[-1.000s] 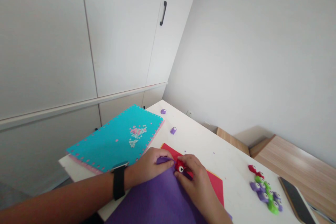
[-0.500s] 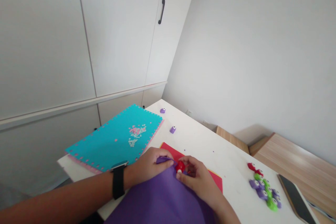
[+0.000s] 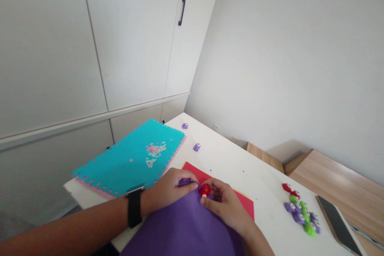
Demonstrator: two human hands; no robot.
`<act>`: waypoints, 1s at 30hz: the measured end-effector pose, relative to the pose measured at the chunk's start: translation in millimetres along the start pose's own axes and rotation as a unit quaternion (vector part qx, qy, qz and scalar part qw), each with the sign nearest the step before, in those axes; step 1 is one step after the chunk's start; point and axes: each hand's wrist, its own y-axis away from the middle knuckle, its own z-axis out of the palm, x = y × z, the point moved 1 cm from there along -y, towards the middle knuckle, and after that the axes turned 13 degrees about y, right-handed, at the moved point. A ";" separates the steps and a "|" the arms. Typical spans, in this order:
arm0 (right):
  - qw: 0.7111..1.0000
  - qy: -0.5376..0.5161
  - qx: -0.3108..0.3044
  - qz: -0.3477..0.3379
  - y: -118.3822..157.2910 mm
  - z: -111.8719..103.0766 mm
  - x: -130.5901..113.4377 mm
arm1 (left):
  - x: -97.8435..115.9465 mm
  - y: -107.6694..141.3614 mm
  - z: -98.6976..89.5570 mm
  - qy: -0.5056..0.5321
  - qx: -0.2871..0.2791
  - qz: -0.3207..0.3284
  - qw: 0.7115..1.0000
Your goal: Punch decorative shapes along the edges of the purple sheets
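Gripping red craft punch [image 3: 205,190] in curled right hand [image 3: 225,204]; left hand [image 3: 174,188] pinching purple paper edge [image 3: 187,183].

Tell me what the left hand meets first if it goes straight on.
The left hand would likely meet the red punch first, held in the right hand, though depth is unclear from this view.

Head cam's riding up top, looking forward and down, staying close over the left hand [image 3: 172,192], right hand [image 3: 228,208] and white table [image 3: 228,152].
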 end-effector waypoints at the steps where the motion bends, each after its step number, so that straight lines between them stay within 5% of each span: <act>1: 1.000 0.011 0.008 -0.002 0.2 0.6 -0.9 | 0.4 -0.1 -0.1 0.000 0.000 0.001 1.000; 24: 0.999 0.025 0.024 -0.013 -1.5 4.5 6.9 | -3.1 -0.2 -0.6 -0.012 0.008 -0.006 1.000; 30: 0.996 -0.072 0.055 0.012 -2.0 -1.0 6.8 | -5.3 -1.4 -0.7 -0.024 0.012 0.003 1.000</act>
